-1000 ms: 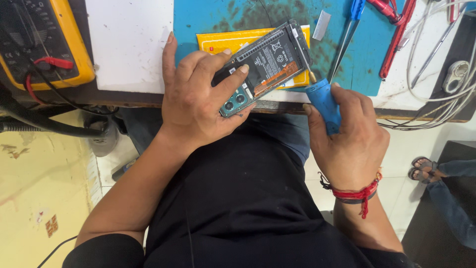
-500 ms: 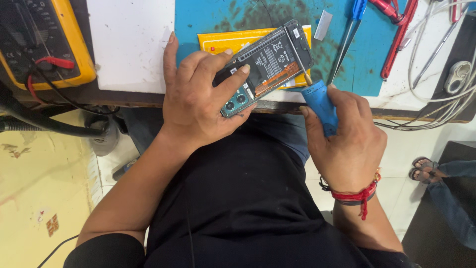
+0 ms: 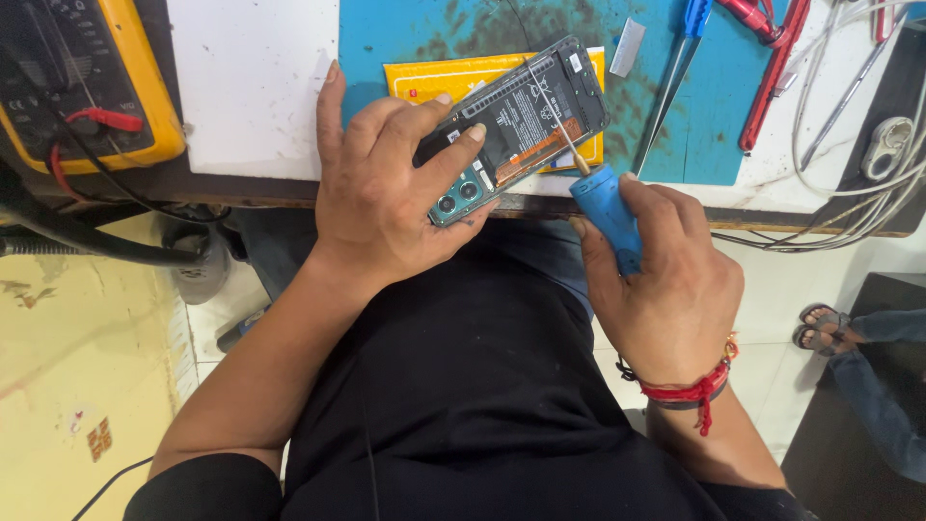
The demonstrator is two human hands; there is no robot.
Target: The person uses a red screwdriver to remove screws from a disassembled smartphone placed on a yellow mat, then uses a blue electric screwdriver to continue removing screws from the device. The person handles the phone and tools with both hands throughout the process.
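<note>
A: What do the hands hold?

B: The left hand (image 3: 386, 193) pinches an opened phone (image 3: 516, 125), its back off, at the tabletop (image 3: 251, 87) edge. The right hand (image 3: 656, 280) is pressed closed around a blue-handled screwdriver (image 3: 603, 207), tip on the phone.

A: Any packaging?

B: A flat yellow rectangular package (image 3: 424, 82) lies under the phone, on a blue mat (image 3: 694, 116).

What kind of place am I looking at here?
Most likely a phone repair bench. An opened phone lies on a blue work mat, a blue-handled screwdriver points into it, and a yellow multimeter with red and black leads sits at the side.
</note>
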